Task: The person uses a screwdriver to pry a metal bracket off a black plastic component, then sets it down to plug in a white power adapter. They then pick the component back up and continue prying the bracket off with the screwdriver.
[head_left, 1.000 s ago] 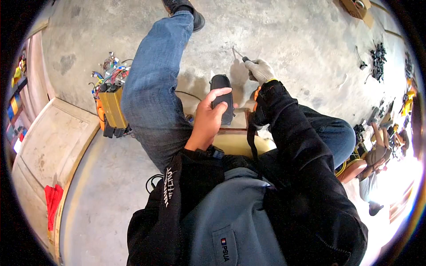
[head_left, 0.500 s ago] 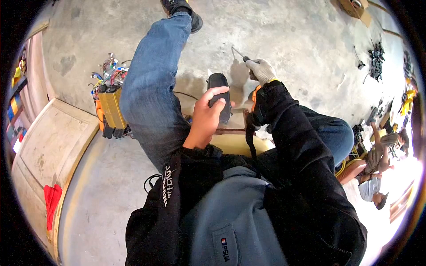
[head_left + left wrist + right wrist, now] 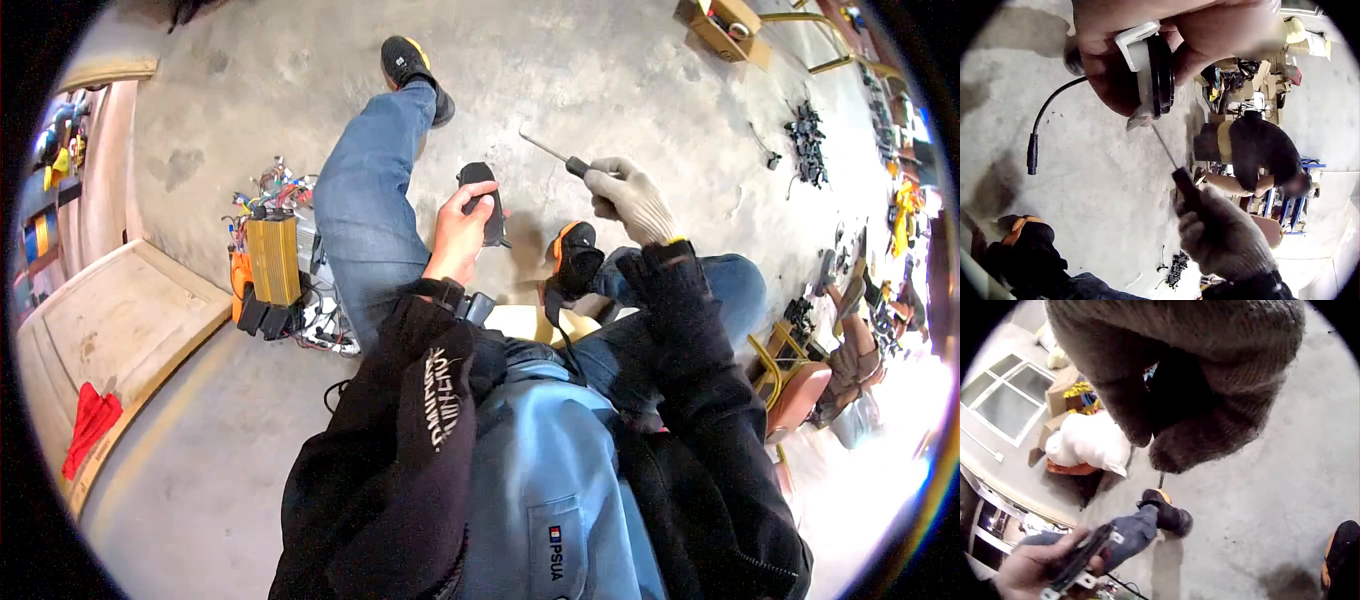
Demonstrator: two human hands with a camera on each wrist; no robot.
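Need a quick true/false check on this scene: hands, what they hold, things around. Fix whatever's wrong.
1. The right hand is gloved and holds a screwdriver. True.
2. The left hand is gloved too. False: it is bare.
3. The left hand grips a black device. True.
4. The screwdriver's tip touches the black device. False: the head view shows them apart.
5. The red cloth lies on the concrete floor. False: it lies on the pale panel.
6. In the head view, the gold box is to the left of the person's left leg. True.
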